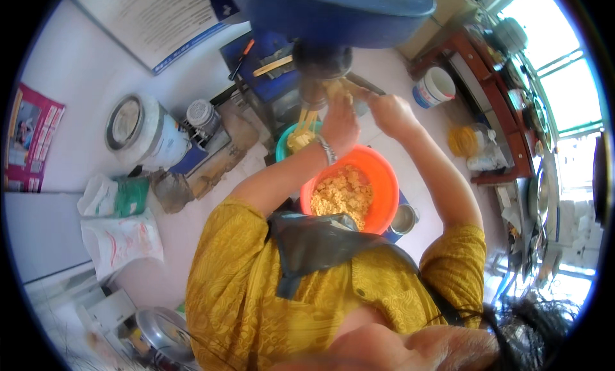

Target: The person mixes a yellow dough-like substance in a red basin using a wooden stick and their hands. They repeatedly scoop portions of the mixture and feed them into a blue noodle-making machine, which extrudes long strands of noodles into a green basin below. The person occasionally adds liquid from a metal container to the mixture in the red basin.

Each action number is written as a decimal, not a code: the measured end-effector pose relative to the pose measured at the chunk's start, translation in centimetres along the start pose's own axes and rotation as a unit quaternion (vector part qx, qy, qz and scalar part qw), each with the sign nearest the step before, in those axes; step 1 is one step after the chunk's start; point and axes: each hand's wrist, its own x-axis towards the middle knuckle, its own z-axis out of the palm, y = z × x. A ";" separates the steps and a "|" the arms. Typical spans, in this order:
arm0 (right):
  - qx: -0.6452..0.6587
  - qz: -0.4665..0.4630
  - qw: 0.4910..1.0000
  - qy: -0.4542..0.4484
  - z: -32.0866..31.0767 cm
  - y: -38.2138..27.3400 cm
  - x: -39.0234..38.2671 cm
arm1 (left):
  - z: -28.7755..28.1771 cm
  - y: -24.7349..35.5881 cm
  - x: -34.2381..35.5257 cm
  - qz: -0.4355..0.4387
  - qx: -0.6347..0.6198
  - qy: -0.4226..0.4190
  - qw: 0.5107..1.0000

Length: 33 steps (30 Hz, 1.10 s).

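A blue machine (333, 15) with a dark outlet (320, 60) stands in front of me. Pale yellow strands (309, 120) hang from beneath it into a teal basin (281, 144). My left hand (341, 124) is raised to the outlet, fingers pressed around pale dough (333, 88). To its right, my right hand (392, 116) is closed around a brown, stick-like tool (356, 89) reaching toward the outlet; its far end is hard to make out. Close to my body, an orange basin (383, 188) holds crumbly yellow dough (343, 195), partly covered by my dark apron (320, 239).
A wooden stick (272, 66) and a screwdriver (242, 58) lie on the machine's blue base. Left are a large white bucket (144, 137) and plastic bags (122, 239). A metal pot (404, 219) stands beside the orange basin. Right are a white bucket (435, 88) and a wooden table (490, 89).
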 end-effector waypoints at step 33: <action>-0.053 -0.018 0.996 -0.063 -1.6 -0.6 -2.3 | -1.1 -1.3 -0.5 0.026 -0.017 -0.014 0.999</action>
